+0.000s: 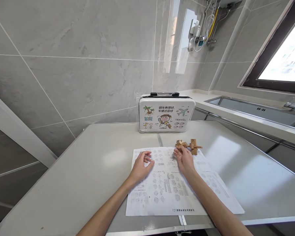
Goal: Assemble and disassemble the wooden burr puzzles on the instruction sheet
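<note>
My left hand point(142, 167) rests on the left part of a printed instruction sheet point(194, 203), its fingers loosely curved, thumb apart, nothing in it. Towards the sheet's far right edge lies my right hand point(185, 161), palm turned partly inward and fingers loosely bent and apart. Just beyond its fingertips is a small wooden interlocking puzzle point(180, 143); whether the fingers touch it I cannot tell. Beside it, to the right, sits a second wooden puzzle point(194, 147) of crossed bars. The paper carries rows of small diagrams and text, too fine to read.
A white cartoon-printed case point(166, 114) with a black handle stands upright at the table's back, near the grey tiled wall point(88, 88). The white table point(88, 183) has a seam down its middle. To the right are a sink point(255, 108), a counter and a window.
</note>
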